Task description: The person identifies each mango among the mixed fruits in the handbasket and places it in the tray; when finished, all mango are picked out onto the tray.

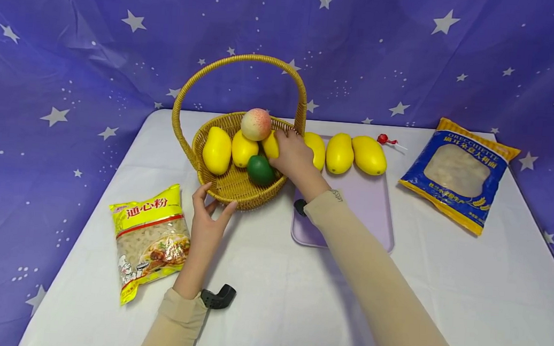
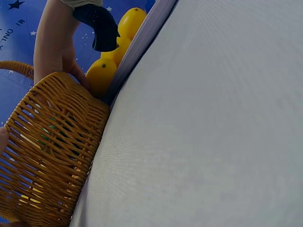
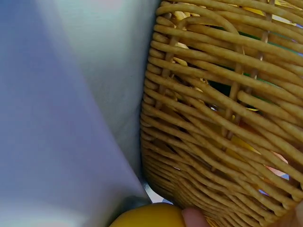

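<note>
In the head view my right hand (image 1: pixel 295 154) reaches over the right rim of a wicker basket (image 1: pixel 237 194). Its fingers and thumb close around the end of a yellow mango (image 1: pixel 271 145), which they partly cover. Outside the rim, a finger (image 3: pixel 195 218) lies beside a mango (image 3: pixel 151 217) in the right wrist view. My left hand (image 1: pixel 206 227) touches the basket's front, thumb and fingers spread apart. Inside lie a mango (image 1: pixel 217 150) at left, another mango (image 1: pixel 244 149), a pink-and-white peach (image 1: pixel 256 124) on top and a dark green avocado-like fruit (image 1: pixel 260 171).
Right of the basket, a lilac tray (image 1: pixel 355 221) bears three mangoes (image 1: pixel 339 154) along its back. A red lollipop (image 1: pixel 383 139) lies behind them. A blue pasta bag (image 1: pixel 457 175) is at far right, a yellow pasta bag (image 1: pixel 151 242) at left. The basket's tall handle (image 1: pixel 251 57) arches upward.
</note>
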Demonstrator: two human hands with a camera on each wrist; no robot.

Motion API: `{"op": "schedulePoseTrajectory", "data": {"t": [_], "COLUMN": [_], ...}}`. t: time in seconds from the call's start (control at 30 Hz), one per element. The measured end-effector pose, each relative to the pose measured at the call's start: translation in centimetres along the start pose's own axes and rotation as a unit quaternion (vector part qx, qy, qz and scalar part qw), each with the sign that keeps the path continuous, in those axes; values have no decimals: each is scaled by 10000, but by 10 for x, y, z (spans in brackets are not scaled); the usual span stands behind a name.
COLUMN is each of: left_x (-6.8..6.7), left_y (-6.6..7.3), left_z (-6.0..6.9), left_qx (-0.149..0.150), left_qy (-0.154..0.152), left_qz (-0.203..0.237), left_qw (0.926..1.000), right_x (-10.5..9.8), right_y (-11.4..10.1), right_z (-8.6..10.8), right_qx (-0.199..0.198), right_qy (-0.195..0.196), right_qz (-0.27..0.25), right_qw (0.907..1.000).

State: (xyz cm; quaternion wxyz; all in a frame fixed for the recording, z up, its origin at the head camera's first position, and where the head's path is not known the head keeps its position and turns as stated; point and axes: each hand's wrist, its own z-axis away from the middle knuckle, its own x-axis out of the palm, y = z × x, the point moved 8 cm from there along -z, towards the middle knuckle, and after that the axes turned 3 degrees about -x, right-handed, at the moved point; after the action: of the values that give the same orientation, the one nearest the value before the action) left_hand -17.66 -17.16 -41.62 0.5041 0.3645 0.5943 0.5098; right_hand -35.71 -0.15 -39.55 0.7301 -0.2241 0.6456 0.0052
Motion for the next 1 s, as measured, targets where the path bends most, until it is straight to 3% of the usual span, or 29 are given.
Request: {"op": "schedulePoseTrajectory", "data": {"t": [0.53,1.0], "left_x": [0,0], "left_y": [-1,0], "left_z": [0,0], "left_qx": [-55,-42], "left_qy": [39,42], "left_qz": [-49,-82], "left_qw": [10000,9999], "right_x": [-1,-7], "right_y": [0,-4], "right_z": [1,8], "right_qx": [47,104], "right_qy": [226,453], "right_qz": [208,61], "right_qw": [9995,9989]}}
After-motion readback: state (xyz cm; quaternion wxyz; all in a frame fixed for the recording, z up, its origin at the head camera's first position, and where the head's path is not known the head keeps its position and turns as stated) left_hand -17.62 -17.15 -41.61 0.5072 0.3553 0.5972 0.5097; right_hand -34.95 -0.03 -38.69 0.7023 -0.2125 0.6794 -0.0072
